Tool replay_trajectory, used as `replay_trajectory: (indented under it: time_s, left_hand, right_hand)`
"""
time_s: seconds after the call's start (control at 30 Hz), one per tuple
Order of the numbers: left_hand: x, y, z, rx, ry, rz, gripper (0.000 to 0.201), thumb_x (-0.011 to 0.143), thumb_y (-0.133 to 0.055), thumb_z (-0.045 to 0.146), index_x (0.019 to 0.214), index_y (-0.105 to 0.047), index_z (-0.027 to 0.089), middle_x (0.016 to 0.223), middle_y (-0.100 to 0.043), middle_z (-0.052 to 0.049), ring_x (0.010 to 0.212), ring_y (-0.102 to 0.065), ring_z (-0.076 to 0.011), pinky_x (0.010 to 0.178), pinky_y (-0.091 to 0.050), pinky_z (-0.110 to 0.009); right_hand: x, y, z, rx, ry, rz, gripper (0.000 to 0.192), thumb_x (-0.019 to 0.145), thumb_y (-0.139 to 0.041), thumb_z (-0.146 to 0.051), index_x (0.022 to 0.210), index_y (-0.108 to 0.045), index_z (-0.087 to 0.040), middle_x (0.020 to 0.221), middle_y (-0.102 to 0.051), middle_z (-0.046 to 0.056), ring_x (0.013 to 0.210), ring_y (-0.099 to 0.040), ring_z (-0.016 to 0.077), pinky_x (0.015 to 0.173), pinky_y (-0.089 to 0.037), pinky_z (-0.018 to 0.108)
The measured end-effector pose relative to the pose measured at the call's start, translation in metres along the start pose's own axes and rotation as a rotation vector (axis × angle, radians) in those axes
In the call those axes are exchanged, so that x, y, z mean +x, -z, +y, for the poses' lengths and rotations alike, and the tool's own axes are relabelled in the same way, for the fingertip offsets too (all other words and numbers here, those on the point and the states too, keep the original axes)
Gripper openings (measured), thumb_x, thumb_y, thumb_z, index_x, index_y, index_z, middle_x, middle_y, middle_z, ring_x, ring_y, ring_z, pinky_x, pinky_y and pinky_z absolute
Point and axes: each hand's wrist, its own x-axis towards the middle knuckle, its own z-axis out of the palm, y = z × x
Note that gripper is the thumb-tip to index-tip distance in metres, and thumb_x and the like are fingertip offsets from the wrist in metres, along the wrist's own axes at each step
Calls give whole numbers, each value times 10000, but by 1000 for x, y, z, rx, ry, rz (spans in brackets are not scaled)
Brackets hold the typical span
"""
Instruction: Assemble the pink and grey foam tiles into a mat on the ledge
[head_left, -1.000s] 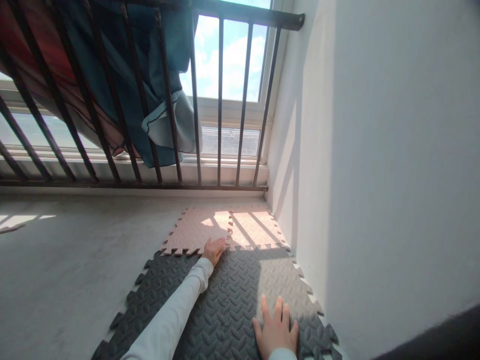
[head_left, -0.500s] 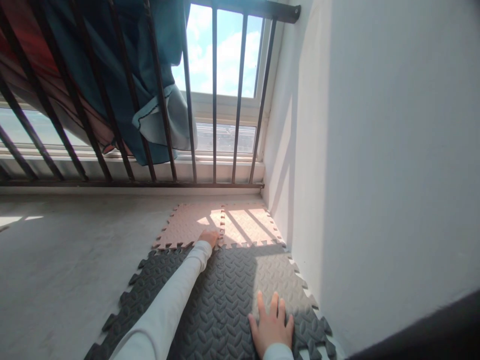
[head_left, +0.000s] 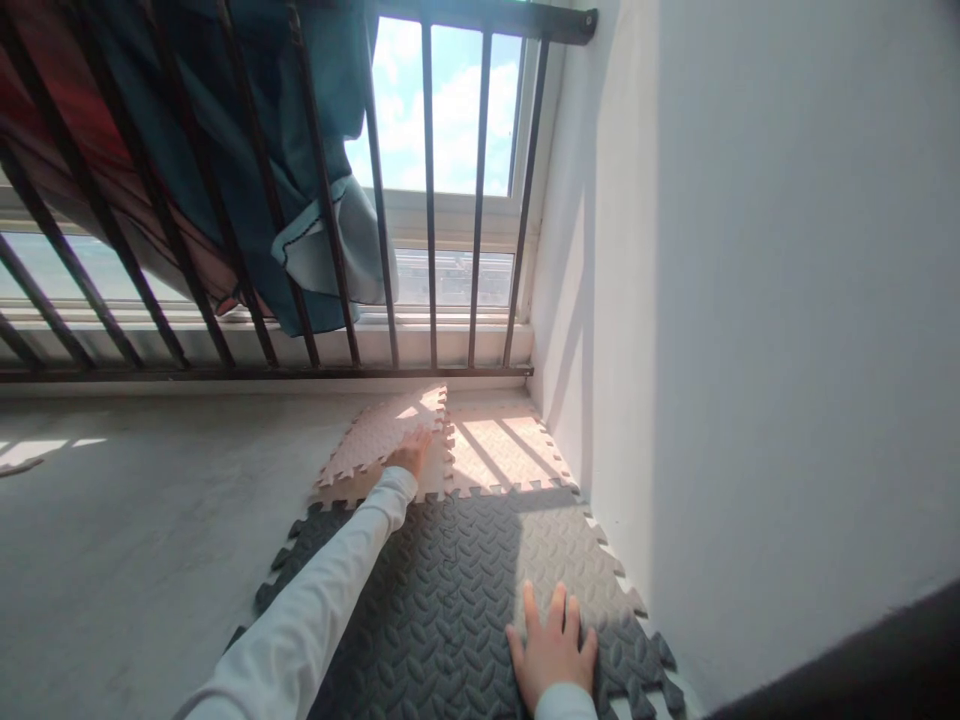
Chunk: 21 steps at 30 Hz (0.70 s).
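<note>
At the far end of the mat, my left hand point(head_left: 410, 453) grips the near edge of a pink foam floor tile point(head_left: 379, 430) with toothed edges. That tile is lifted and tilted, its right corner highest. A paler pinkish surface with a toothed edge shows underneath; whether it is another tile I cannot tell for certain. Beside it, a second pink foam tile point(head_left: 499, 450) lies flat in sunlight. My right hand point(head_left: 553, 645) rests palm down with fingers spread on the dark grey foam mat point(head_left: 457, 590). The left fingertips are partly hidden.
A white wall point(head_left: 750, 330) rises along the mat's right side. Dark railing bars point(head_left: 431, 220) cross in front of the window, with blue and red cloth point(head_left: 300, 180) hanging behind them. Grey floor point(head_left: 142, 560) spreads to the left. A dark shape point(head_left: 885, 660) fills the lower right corner.
The left pink tile has come up from lying flat, now tilted in my left hand. My right hand stays spread on the dark mat. The view has shifted slightly.
</note>
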Motion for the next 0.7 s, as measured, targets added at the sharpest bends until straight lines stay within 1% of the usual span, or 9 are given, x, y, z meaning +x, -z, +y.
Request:
replay_trajectory:
  time_s: [0.07,0.1,0.17,0.27,0.37,0.43,0.53,0.6,0.7]
  left_hand:
    - [-5,0,2,41,-30,-117,340,873,-249,220,1068,-526,181,1036,-589,-86,959,-516,-195,766,-438,-296]
    - [-8,0,3,56,-45,-155,335,869,-254,214,1042,-540,185,1018,-591,-86,957,-513,-203,764,-440,-306]
    - [-15,-1,6,76,-66,-178,318,848,-288,179,1011,-560,199,1042,-575,-95,992,-490,-232,780,-436,-343]
    - [-23,-7,12,146,-57,-248,371,812,-294,111,1071,-537,216,1136,-514,-124,1058,-438,-287,776,-431,-413]
    - [-27,-14,21,183,-10,-324,410,800,-264,76,1088,-528,199,1101,-516,-144,1035,-445,-300,741,-434,-425]
    - [-28,-17,26,175,4,-338,410,799,-257,67,1078,-531,191,1098,-515,-143,1032,-448,-292,743,-434,-413]
    - [-30,-17,29,147,45,-330,395,817,-242,85,1058,-534,199,1108,-514,-123,1029,-459,-267,738,-443,-382]
    - [-31,-14,29,120,100,-330,367,849,-226,146,1042,-534,200,1054,-541,-108,985,-494,-237,731,-450,-351]
    - [-36,-8,29,86,182,-295,370,882,-197,261,1054,-519,205,984,-567,-93,942,-526,-204,725,-453,-310]
  right_hand:
    - [0,0,0,-3,-1,3,458,736,-500,-413,1186,-476,-333,1282,-420,169,1175,-362,324,872,-260,533]
    - [0,0,0,-6,-1,6,456,736,-501,-412,1184,-477,-334,1281,-422,168,1174,-364,323,870,-263,533]
    - [0,-1,0,-8,0,11,455,734,-503,-414,1182,-479,-335,1280,-425,164,1172,-367,323,869,-265,537]
    - [0,-3,0,-3,1,13,455,735,-503,-413,1182,-479,-331,1282,-425,157,1173,-363,325,869,-267,544]
    - [0,-3,0,7,-2,3,460,739,-499,-407,1191,-471,-326,1287,-417,159,1177,-357,326,873,-261,549]
    - [0,-2,-1,13,-3,0,462,741,-498,-402,1194,-471,-319,1290,-410,167,1179,-353,330,877,-255,552]
    - [0,-1,-1,12,-3,3,460,741,-501,-393,1193,-474,-316,1291,-406,173,1178,-353,334,880,-251,552]
    - [0,-1,-1,8,-4,5,459,741,-501,-391,1193,-473,-316,1291,-408,171,1177,-356,335,879,-253,552]
    - [0,-2,-2,6,-3,0,458,745,-494,-394,1195,-472,-314,1292,-408,167,1179,-350,340,878,-249,562]
